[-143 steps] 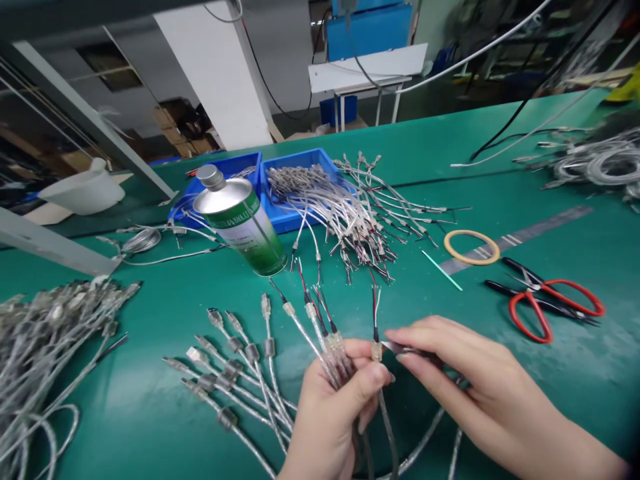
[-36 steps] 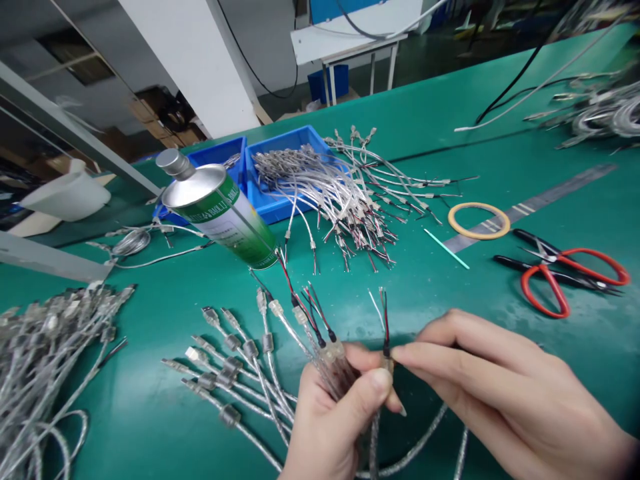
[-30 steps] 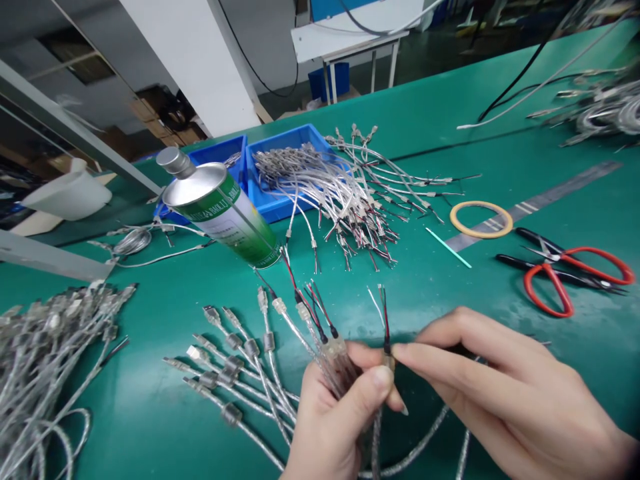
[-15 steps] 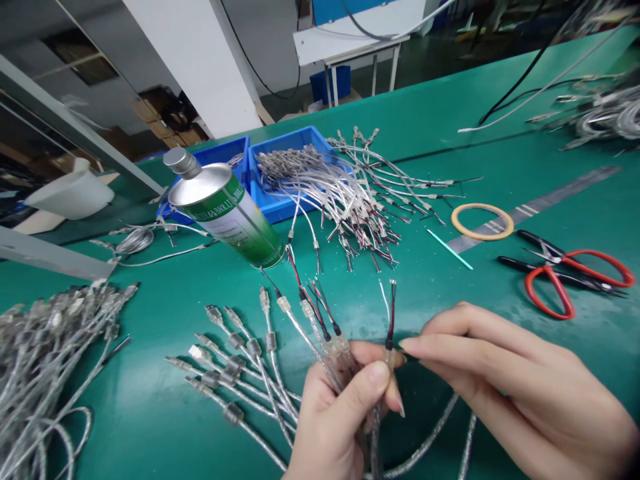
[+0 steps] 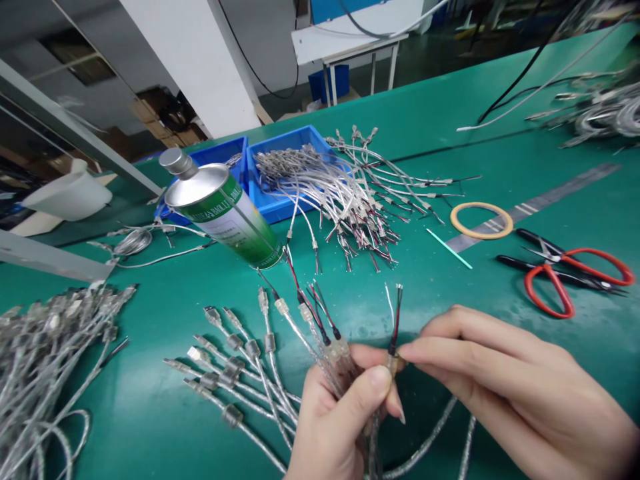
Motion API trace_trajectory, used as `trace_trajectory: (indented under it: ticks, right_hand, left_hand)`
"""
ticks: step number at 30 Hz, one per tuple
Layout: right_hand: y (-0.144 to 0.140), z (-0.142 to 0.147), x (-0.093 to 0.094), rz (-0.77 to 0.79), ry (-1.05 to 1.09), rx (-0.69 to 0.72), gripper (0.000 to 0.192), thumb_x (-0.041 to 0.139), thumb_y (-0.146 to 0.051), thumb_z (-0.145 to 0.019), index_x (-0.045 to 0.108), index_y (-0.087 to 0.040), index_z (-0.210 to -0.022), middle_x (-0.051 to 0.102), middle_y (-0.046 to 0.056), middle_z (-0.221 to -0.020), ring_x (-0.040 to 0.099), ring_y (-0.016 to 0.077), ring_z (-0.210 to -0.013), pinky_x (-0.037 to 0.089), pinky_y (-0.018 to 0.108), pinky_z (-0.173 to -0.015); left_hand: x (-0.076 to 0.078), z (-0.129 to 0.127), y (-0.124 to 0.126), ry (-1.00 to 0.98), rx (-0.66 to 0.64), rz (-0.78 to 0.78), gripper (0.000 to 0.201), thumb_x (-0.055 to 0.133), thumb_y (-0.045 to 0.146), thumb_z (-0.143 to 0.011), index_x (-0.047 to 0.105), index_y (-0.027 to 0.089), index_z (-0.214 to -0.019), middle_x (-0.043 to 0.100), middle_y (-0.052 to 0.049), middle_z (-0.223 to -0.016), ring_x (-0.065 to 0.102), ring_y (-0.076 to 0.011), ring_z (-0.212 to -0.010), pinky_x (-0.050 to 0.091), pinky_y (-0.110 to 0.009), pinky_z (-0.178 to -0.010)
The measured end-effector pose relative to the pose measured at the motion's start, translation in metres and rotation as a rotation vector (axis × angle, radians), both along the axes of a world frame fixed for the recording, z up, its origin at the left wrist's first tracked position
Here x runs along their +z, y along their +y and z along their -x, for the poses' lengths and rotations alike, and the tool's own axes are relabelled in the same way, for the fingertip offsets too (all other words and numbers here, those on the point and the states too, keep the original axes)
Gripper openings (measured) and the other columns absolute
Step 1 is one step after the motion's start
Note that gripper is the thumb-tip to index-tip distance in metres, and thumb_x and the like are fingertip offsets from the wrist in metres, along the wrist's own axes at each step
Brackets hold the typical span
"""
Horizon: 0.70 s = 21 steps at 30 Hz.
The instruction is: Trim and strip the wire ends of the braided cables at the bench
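Note:
Several clear-jacketed USB cables (image 5: 327,370) are bunched in my left hand (image 5: 340,420), which is closed around them. Their stripped ends point up, with red, black and white wires showing. One cable end (image 5: 393,350) stands apart from the bunch, pressed under my left thumb. At its dark collar, the thumb and fingertips of my right hand (image 5: 505,380) are pinched together and touch it. The exact grip of the right fingertips is partly hidden. From the left hand, the cables' other ends with USB plugs (image 5: 233,367) fan out to the left on the green table (image 5: 150,427).
Blue bins (image 5: 280,212) hold a heap of short cables (image 5: 345,193). A green-and-white can (image 5: 225,217) stands before them. Red-handled cutters (image 5: 555,267), a yellow tape ring (image 5: 481,221) and a light green stick (image 5: 449,249) lie right. More cables (image 5: 50,360) are piled left.
The single cable end has tilted slightly to the right, and my right fingertips now meet its collar. The bunch in my left hand has barely moved.

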State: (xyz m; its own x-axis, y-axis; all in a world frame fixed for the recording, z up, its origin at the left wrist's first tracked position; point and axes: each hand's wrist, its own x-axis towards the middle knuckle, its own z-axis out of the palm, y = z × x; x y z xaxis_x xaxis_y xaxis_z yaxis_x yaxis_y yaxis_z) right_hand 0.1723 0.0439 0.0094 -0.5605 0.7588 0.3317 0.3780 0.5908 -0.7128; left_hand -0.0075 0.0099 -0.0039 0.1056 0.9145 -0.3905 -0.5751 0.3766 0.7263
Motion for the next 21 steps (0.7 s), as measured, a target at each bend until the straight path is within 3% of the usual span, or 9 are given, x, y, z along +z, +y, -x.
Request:
trace_trajectory:
  ticks: [6, 13, 21]
  right_hand:
    - [-0.005, 0.000, -0.004, -0.040, -0.006, -0.027, 0.026, 0.048, -0.012, -0.092, 0.061, -0.024, -0.110, 0.058, 0.005, -0.090, 0.058, 0.0153, -0.076, 0.048, 0.023, -0.059]
    - [-0.008, 0.002, -0.008, -0.187, -0.069, -0.085, 0.036, 0.046, -0.003, -0.088, 0.060, -0.021, -0.115, 0.057, 0.005, -0.088, 0.053, 0.0150, -0.070, 0.044, 0.026, -0.059]
    - [-0.015, 0.002, -0.016, -0.117, -0.071, -0.176, 0.043, 0.048, -0.008, -0.087, 0.059, -0.034, -0.120, 0.061, 0.003, -0.092, 0.056, 0.0174, -0.069, 0.048, 0.027, -0.059]
  left_hand:
    - [0.000, -0.002, 0.000, -0.041, -0.001, -0.017, 0.009, 0.075, 0.023, -0.074, 0.069, 0.017, -0.076, 0.065, 0.002, -0.054, 0.055, -0.0060, -0.052, 0.041, -0.017, -0.058]
    - [0.001, -0.001, -0.001, -0.021, 0.021, -0.029, 0.010, 0.077, 0.022, -0.072, 0.068, 0.017, -0.077, 0.067, 0.003, -0.055, 0.059, -0.0055, -0.053, 0.042, -0.014, -0.055]
    - [0.001, -0.001, -0.001, -0.008, 0.009, -0.004, 0.010, 0.074, 0.022, -0.075, 0.067, 0.017, -0.079, 0.067, 0.003, -0.057, 0.058, -0.0059, -0.055, 0.042, -0.015, -0.057]
